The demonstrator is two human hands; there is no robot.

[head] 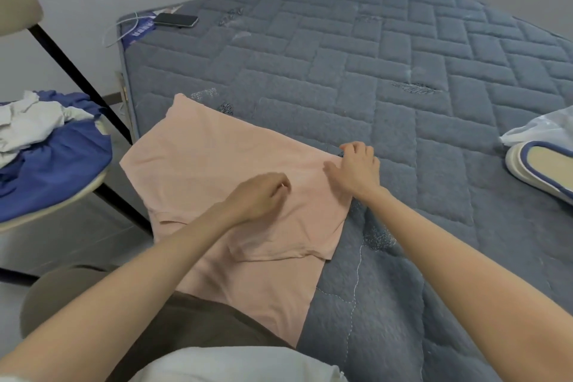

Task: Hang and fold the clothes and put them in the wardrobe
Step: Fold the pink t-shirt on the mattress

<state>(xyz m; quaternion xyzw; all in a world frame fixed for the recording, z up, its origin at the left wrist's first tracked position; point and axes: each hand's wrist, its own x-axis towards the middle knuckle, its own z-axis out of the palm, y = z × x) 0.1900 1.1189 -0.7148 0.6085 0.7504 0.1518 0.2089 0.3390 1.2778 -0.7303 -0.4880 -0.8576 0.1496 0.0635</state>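
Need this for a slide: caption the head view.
Pink shirt being folded on a grey mattress: right hand grips its edge, left hand over its middle; more clothes lie on a chair.

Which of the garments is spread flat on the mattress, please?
The pink garment, laid flat on the mattress; the blue garment and the white garment lie crumpled on the chair.

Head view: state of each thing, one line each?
pink shirt: partly folded, flat on mattress
left hand: fingers curled over the shirt, grip unclear
right hand: holds the shirt's right edge
phone: screen dark, lying at the mattress corner
clothes pile: unfolded, heaped on chair
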